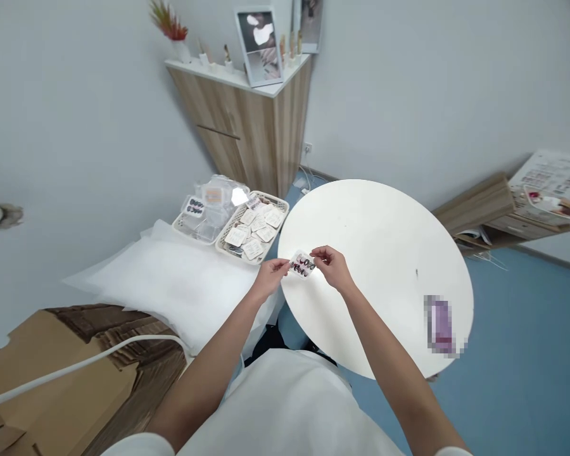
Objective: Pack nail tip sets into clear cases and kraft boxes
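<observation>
Packet [303,264], small and clear, sits pinched between both hands just above the near left edge of the round white tabletop [384,253]. It is a flat, see-through sleeve with rounded corners, and through it show rows of small dark and pinkish shapes on a pale backing; the print is too small to make out further. The left hand [270,278] grips its left edge, fingers closed on it from that side. The right hand [333,266] holds the right edge, thumb and fingers clamped on the packet, wrist raised over the tabletop.

To the left, on a white padded bed [171,285], stand two white baskets [228,244] side by side: the nearer one is full of similar flat packets, the farther one holds clear plastic cases. A cardboard box [52,380] lies at the lower left. A purple blurred object [441,326] rests on the tabletop's right edge, well apart from the hands. A wooden cabinet [251,126] stands against the wall behind.
</observation>
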`<action>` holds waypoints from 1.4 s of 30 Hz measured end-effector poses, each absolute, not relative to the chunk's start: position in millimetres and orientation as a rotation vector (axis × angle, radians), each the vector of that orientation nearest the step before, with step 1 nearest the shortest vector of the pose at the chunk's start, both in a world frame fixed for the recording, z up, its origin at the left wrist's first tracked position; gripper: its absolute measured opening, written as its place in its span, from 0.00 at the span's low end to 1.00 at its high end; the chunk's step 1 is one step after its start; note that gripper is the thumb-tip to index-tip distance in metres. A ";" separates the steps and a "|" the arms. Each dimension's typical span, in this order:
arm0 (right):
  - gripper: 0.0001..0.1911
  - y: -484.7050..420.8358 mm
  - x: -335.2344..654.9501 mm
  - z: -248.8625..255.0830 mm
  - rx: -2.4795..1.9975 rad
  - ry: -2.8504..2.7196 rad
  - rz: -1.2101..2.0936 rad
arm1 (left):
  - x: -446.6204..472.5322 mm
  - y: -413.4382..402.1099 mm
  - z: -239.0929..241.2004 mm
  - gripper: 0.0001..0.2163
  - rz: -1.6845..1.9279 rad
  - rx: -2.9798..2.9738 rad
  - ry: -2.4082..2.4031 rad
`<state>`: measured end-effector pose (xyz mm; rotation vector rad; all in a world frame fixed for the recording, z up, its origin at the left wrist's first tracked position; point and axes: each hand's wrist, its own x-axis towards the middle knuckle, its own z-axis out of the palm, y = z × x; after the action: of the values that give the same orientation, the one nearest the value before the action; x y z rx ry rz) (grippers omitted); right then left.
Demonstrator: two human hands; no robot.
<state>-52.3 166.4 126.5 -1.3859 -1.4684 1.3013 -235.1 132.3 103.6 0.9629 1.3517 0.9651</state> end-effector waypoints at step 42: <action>0.25 -44.6 126.6 55.9 -1.616 -0.857 1.251 | -32.4 11.9 65.1 0.25 0.553 1.415 1.239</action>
<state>126.6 -44.6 55.9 -1.6160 -0.8566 1.2509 -32.4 11.9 65.1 1.4151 1.2391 0.5531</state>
